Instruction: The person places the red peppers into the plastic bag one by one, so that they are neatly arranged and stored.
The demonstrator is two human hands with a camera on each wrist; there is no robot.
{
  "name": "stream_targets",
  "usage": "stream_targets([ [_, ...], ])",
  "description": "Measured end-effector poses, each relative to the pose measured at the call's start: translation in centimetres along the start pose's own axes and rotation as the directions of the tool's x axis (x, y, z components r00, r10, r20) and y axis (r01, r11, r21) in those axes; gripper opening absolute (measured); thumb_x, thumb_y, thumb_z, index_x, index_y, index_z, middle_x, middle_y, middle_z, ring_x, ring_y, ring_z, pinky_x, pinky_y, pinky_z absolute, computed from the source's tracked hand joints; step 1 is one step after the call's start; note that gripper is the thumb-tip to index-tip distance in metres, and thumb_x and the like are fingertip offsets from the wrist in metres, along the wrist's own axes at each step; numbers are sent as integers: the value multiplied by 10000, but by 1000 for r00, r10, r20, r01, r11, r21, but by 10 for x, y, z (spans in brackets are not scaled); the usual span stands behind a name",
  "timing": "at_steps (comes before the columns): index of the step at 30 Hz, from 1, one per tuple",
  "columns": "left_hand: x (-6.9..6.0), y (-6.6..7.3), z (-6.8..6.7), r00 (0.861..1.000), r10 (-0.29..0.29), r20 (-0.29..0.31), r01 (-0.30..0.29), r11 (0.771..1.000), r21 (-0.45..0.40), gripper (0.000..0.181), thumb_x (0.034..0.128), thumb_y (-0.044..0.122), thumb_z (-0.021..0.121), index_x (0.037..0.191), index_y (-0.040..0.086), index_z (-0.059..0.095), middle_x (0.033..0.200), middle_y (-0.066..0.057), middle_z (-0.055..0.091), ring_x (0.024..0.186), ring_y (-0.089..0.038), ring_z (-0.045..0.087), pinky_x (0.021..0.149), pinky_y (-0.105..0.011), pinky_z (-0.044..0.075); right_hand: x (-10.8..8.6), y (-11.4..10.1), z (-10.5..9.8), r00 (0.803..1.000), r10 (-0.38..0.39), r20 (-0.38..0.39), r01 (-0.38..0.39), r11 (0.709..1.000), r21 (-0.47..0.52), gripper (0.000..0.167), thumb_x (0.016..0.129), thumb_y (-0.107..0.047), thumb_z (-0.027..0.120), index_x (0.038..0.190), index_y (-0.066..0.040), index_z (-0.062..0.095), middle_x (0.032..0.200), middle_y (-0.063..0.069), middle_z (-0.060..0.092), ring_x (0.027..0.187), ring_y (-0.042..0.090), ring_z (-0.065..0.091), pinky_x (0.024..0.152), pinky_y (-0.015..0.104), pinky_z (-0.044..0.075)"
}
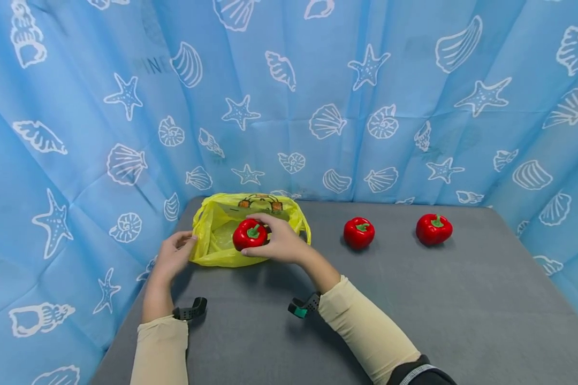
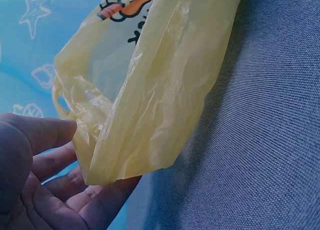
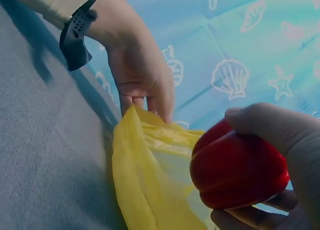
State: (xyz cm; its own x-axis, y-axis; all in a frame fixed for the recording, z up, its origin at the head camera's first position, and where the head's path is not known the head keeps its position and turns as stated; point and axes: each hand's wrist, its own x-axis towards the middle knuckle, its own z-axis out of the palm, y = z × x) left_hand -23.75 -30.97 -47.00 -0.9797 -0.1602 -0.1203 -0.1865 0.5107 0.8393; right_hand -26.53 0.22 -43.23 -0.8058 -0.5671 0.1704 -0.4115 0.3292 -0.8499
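Note:
A yellow plastic bag (image 1: 212, 255) lies with its mouth spread on the grey table, a printed figure on its far side. At its left edge my left hand (image 1: 172, 258) pinches the rim between thumb and fingers, as the left wrist view shows with the bag (image 2: 155, 105) up close. My right hand (image 1: 281, 240) grips a red bell pepper (image 1: 246, 235) with a green stem, over the bag's opening. In the right wrist view the pepper (image 3: 237, 170) sits between thumb and fingers, with the bag behind it.
Two more red bell peppers stand on the table to the right: a nearer pepper (image 1: 358, 233) and a farther pepper (image 1: 433, 230). A blue curtain (image 1: 289, 107) with white sea shells and starfish hangs behind and beside the grey table (image 1: 414, 310).

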Motion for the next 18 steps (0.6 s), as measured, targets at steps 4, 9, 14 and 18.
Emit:
stream_targets([
  [4, 1, -1, 2, 1000, 1, 0, -1, 1000, 1, 633, 1119, 474, 478, 1578, 39, 466, 1572, -259, 488, 1489, -454, 433, 1152, -599, 461, 13, 1, 8, 999, 53, -4, -53, 999, 0, 750, 869, -389, 879, 1519, -225, 544, 1398, 7, 644, 1207, 198, 648, 884, 335, 626],
  [9, 1, 0, 4, 1000, 6, -3, -6, 1000, -2, 619, 1119, 463, 484, 1573, 41, 476, 1557, -259, 501, 1470, -450, 455, 1134, -590, 478, 30, 4, 16, 996, 87, 5, -87, 994, -62, 769, 874, -411, 873, 1532, -210, 530, 1393, 8, 644, 1197, 179, 651, 888, 324, 620],
  [14, 1, 1, 2, 999, 31, -9, -31, 1000, -7, 600, 1125, 427, 487, 1567, 22, 476, 1541, -270, 511, 1468, -456, 456, 1140, -594, 471, 49, 1, 25, 997, 71, 29, -67, 991, -116, 790, 871, -389, 882, 1539, -166, 525, 1392, 29, 647, 1192, 180, 660, 887, 305, 617],
  [18, 0, -1, 0, 999, 41, -11, -41, 999, -4, 600, 1125, 424, 485, 1563, 13, 478, 1539, -277, 516, 1478, -461, 449, 1158, -599, 458, 64, 0, 32, 995, 82, 51, -74, 987, -139, 815, 867, -351, 891, 1549, -123, 507, 1400, 56, 645, 1196, 198, 662, 884, 298, 615],
])
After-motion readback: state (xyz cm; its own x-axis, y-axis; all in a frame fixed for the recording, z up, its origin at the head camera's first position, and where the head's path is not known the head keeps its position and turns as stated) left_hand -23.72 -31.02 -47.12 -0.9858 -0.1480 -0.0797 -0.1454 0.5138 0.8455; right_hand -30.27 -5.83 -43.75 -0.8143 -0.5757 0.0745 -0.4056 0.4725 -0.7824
